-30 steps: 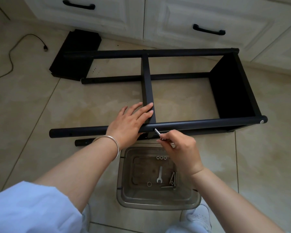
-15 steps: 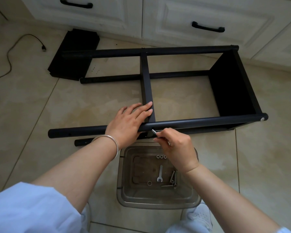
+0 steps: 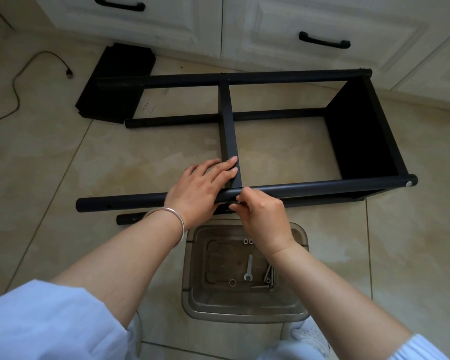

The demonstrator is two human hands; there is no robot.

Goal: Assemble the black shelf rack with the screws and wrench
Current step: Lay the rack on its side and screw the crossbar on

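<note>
A: The black metal shelf rack [image 3: 244, 81] lies on its side across the beige tiled floor [image 3: 50, 157], its solid end panel at the right and its left ends bare. Where does the work sit?

B: At the middle of the near round black tube [image 3: 322, 187], where the flat black cross shelf [image 3: 227, 126] meets it. The person's left hand [image 3: 200, 185] lies flat over that joint, fingers straight and resting on the shelf end and the tube.

A: And the right hand [image 3: 263, 216]?

B: Its fingertips are curled in a pinch tight against the near side of the tube. A screw is probably between them, but it is hidden, so it cannot be confirmed.

A: What would make the step go well?

B: Judging from the layout, the left hand should press the shelf square to the tube so the holes line up, while the right feeds the screw straight in and turns it by finger first. Cross-threading is the risk if the tube rolls.

A: The tools?

B: Just near the hands sits the clear brown-tinted plastic tray [image 3: 244, 310]. Inside lie the small silver open-end wrench [image 3: 248, 268], a bundle of spare silver screws [image 3: 269, 276] to its right, and a few small washers [image 3: 232, 282]. The wrench is untouched; it is likely for final tightening only.
</note>
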